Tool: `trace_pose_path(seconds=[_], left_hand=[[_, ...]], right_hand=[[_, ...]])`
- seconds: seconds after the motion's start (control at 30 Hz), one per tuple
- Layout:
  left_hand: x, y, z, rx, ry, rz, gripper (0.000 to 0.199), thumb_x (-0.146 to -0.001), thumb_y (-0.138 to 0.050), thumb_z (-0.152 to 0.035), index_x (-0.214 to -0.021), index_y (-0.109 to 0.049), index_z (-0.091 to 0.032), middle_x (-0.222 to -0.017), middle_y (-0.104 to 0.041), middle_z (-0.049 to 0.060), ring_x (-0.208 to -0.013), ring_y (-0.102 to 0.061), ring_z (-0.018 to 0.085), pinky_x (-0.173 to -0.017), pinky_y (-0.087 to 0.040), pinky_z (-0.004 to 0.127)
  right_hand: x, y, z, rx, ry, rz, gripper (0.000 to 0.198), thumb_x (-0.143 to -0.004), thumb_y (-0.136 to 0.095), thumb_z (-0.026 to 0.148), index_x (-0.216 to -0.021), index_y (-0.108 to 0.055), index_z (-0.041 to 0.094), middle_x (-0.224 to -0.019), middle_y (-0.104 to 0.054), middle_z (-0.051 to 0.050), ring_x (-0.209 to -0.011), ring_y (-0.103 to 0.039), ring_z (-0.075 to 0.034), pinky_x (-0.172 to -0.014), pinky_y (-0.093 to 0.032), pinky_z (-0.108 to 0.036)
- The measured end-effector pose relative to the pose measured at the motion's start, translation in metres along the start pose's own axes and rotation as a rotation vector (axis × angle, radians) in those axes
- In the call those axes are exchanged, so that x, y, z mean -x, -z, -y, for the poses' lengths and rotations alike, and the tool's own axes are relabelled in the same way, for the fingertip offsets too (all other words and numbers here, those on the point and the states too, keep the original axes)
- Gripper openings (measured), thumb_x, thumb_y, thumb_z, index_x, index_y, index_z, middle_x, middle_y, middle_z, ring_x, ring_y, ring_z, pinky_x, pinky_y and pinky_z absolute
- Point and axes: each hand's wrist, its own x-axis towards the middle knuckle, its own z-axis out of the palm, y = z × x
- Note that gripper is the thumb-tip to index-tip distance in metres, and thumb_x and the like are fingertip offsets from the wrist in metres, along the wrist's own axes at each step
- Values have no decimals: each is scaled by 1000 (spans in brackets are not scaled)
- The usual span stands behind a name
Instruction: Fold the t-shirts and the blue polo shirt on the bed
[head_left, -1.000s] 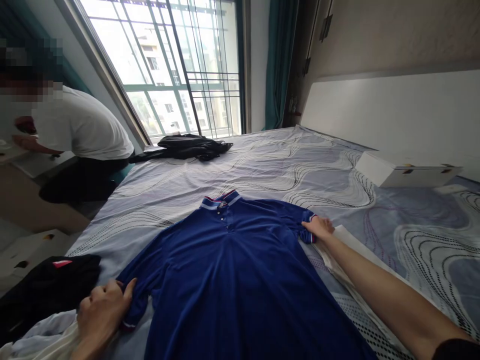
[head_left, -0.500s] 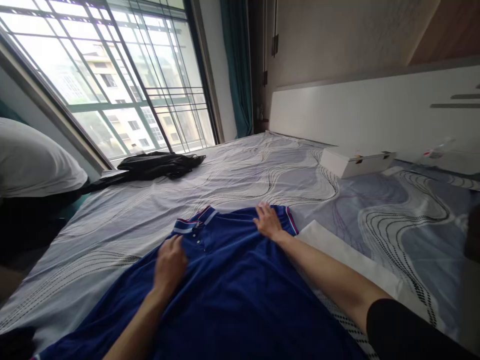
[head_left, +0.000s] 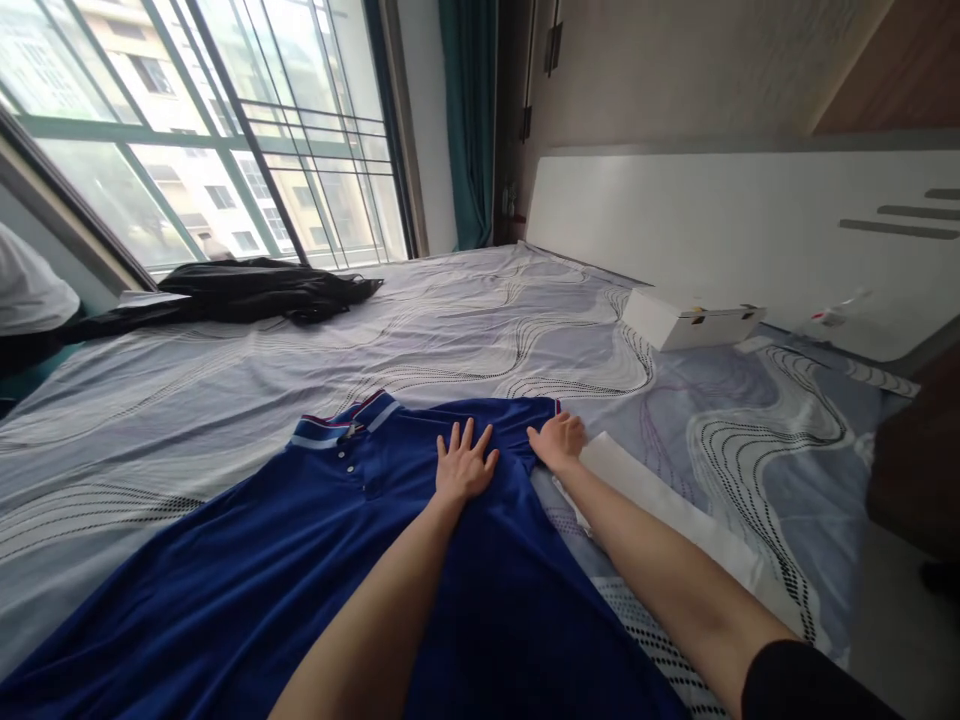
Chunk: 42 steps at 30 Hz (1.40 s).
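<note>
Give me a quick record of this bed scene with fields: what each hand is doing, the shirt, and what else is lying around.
left hand: flat, fingers spread, pressing on the blue polo shirt near its shoulder
right hand: at the shirt's sleeve edge, fingers curled on the fabric
shirt: front up, collar toward the window, spread on the bed
beside shirt: white sheet under the right forearm
far side: black garment by the window, white box near the headboard
</note>
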Motion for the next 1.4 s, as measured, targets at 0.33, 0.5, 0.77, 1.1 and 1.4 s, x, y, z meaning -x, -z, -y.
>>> trace_pose_path(seconds=[0.33,0.5,0.77,1.1,1.4], left_hand=[[-11,1,20,915,180,-263,44,-96,-49,-36,-137,-61,-27,-142,-64,7,-143,-46,25,-127,-18,50],[-12,13,48,971,366,-500,50,-102,-33,-30,-148,-47,-15,-124,-71,16,-115,-69,22,-102,-53,39],[-18,12,30,545,112,-341,51,-94,-52,-25,-145,-55,-28,-160,-44,7,-153,-29,26,-126,-24,47],[-52,16,7,26,-103,145,56,-102,-34,-48,-156,-39,-33,-169,-24,2,-157,-15,29,-125,-12,60],[176,5,-23,-137,116,-176,59,-102,-36,-44,-159,-34,-29,-169,-23,6,-156,-17,33,-123,-24,59]], right_hand=[[28,48,59,-143,472,65,41,-95,-53,22,-136,-57,18,-131,-66,-15,-116,-66,-26,-95,-49,-31],[83,27,92,-220,721,441,61,-93,-61,47,-142,-56,13,-129,-68,-17,-118,-65,-29,-98,-49,-34],[106,-40,66,-36,727,137,66,-101,-41,44,-160,-32,16,-168,-23,-11,-156,-14,-34,-124,-7,-56],[136,-41,17,-16,685,119,71,-103,-30,50,-162,-24,11,-169,-17,-8,-157,-12,-27,-126,-7,-50],[154,-25,-13,143,682,136,67,-102,-28,43,-163,-22,14,-170,-15,-5,-156,-13,-27,-126,-9,-51]])
